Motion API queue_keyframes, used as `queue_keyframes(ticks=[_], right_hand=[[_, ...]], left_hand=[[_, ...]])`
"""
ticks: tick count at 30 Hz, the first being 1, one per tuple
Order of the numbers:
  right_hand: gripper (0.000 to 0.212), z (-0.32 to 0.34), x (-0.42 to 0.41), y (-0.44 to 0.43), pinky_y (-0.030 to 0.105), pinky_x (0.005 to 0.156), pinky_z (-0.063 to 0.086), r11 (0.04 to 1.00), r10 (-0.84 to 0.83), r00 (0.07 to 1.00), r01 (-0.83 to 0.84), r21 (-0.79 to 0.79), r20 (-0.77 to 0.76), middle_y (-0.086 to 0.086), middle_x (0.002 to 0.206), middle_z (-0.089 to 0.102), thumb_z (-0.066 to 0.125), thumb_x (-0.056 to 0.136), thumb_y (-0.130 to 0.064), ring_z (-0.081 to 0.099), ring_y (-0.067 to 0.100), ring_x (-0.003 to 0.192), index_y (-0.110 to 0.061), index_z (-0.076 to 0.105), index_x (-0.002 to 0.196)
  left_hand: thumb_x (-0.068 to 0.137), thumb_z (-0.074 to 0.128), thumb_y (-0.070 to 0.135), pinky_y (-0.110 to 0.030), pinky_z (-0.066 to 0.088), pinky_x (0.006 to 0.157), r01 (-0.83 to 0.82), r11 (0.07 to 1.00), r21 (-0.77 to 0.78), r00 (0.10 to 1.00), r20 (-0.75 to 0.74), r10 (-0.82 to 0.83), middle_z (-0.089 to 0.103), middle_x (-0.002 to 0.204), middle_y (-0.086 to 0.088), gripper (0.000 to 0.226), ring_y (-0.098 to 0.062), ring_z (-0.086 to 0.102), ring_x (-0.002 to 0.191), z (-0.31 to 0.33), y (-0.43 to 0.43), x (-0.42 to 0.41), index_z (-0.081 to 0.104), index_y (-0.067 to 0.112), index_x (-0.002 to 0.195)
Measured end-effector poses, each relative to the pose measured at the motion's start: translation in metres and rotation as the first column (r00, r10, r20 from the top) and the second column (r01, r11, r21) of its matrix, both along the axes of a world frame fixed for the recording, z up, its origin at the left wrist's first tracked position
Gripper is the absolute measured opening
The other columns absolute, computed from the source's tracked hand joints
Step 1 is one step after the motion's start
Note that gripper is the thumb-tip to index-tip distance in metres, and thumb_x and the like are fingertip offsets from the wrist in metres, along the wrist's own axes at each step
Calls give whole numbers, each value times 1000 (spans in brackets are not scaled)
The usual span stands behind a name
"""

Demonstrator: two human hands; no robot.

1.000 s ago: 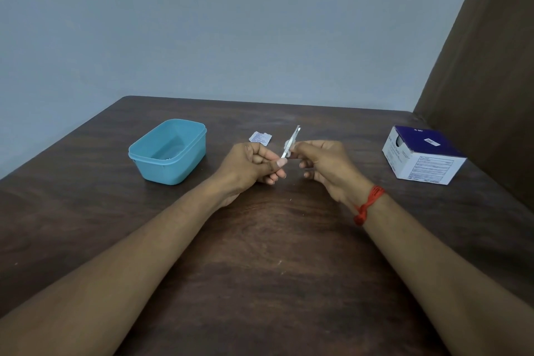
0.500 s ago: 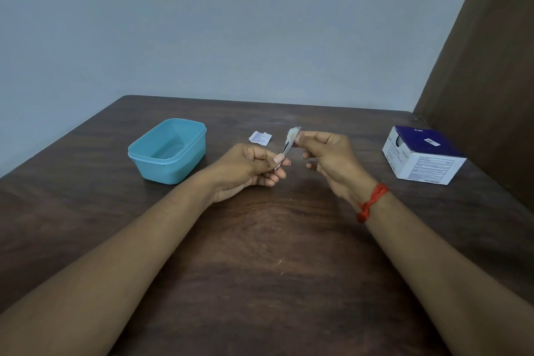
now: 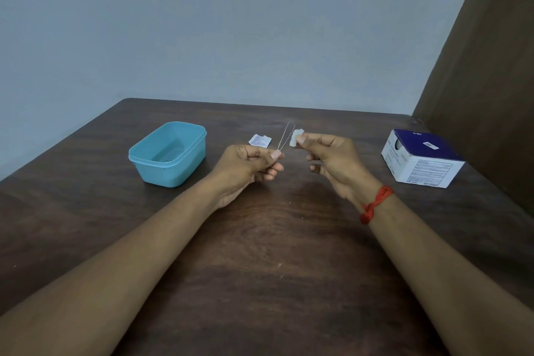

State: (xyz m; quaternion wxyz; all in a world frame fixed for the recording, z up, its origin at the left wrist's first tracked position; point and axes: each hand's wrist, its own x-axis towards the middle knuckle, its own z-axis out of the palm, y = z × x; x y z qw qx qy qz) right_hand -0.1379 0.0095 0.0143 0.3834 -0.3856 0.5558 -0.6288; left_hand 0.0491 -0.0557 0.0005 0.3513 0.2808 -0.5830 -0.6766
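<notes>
My left hand [image 3: 248, 166] pinches the lower end of thin metal tweezers [image 3: 284, 137], whose two slim prongs point up and away, slightly spread. My right hand [image 3: 332, 159], with a red thread on its wrist, pinches a small white pad [image 3: 296, 137] between thumb and forefinger. The pad sits just right of the tweezer tips, a small gap between them. Both hands hover above the middle of the dark wooden table [image 3: 274, 254].
A light blue plastic tub [image 3: 169, 153] stands open at the left. A small torn white sachet [image 3: 259, 141] lies flat behind my left hand. A white and dark blue carton [image 3: 419, 160] stands at the right, near a brown wall. A grey wall lies behind the table.
My right hand slid the white pad up along the tweezers and off their tips, then moved it slightly right. The bare prongs now show. My left hand stayed nearly still.
</notes>
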Motion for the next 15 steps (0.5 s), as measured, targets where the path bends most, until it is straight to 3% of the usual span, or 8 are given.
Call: queue_keyframes(ticks=[6, 15], right_hand=[[14, 1, 1, 0, 23, 57, 44, 1000, -10, 1000, 10, 0, -27, 1, 98, 78, 80, 84, -27, 48, 6, 64, -14, 79, 89], [6, -4, 1, 1, 23, 54, 41, 993, 120, 991, -120, 2, -53, -8, 84, 69, 81, 83, -24, 43, 4, 59, -19, 81, 86]], left_hand=[[89, 70, 16, -21, 56, 64, 27, 999, -42, 999, 40, -25, 75, 84, -13, 22, -13, 65, 67, -1, -2, -1, 75, 0, 104], [94, 66, 16, -20, 55, 62, 60, 994, -94, 996, 70, -53, 74, 80, -10, 18, -11, 61, 65, -3, 0, -1, 75, 1, 101]])
